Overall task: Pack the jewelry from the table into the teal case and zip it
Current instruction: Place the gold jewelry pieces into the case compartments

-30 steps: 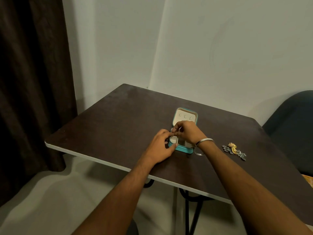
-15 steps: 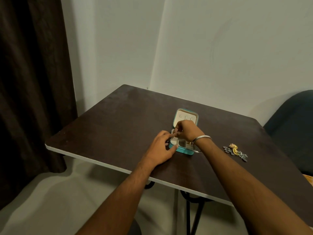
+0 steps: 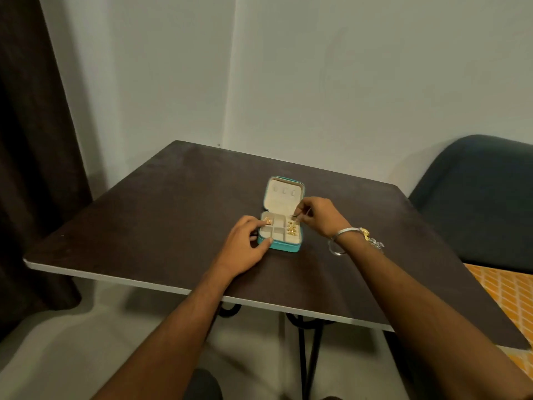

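**A:** From the head camera, where does your case sit?

**B:** The teal case (image 3: 281,226) lies open near the middle of the desk (image 3: 161,215), lid tipped back toward the wall, the tray facing you. Your left hand (image 3: 245,246) rests at its near left corner: the thumb lies against the teal side, a straight finger reaches over the rim toward the left compartment. You are likely bracing the case so it does not slide while the other hand works.

**A:** And the right one?

**B:** Your right hand (image 3: 317,216) hovers over the far right corner of the tray, fingertips pressed together on something thin. It is too small to name; it may be a chain or a pin. The pinch high above the compartment suggests you are lowering it in.

**A:** What is already packed?

**B:** Gold pieces (image 3: 292,228) lie stacked in the right compartment, and a small gold piece (image 3: 267,221) sits in the far left one, just beside your left fingertip. The middle compartments look bare.

**A:** Anything left outside?

**B:** A cluster of gold and silver jewelry (image 3: 372,240) lies on the desk behind your right wrist, partly hidden by it and by the bangle (image 3: 341,236) you wear. That still has to go in, so zipping is not yet due.
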